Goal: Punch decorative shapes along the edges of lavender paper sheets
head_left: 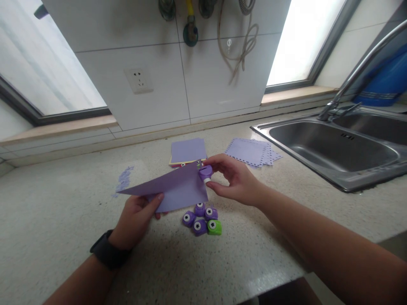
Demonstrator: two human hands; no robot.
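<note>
A sheet of purple paper (178, 190), bent upward along its far side, is pinched at its lower left by my left hand (140, 216). My right hand (233, 180) grips a purple craft punch (206, 173) between thumb and fingers, at the sheet's right edge near the upper corner. Whether the paper sits inside the punch's slot I cannot tell. Just below the sheet, several purple punches (199, 227) and one green punch (214, 227) stand grouped on the counter, with dark shapes on their white round buttons.
Behind the sheet lies a stack of purple paper (189, 149). Sheets with punched edges (246, 150) are fanned out to its right. Small purple paper scraps (124, 180) lie at left. A steel sink (333, 144) with a faucet (330, 106) bounds the right side.
</note>
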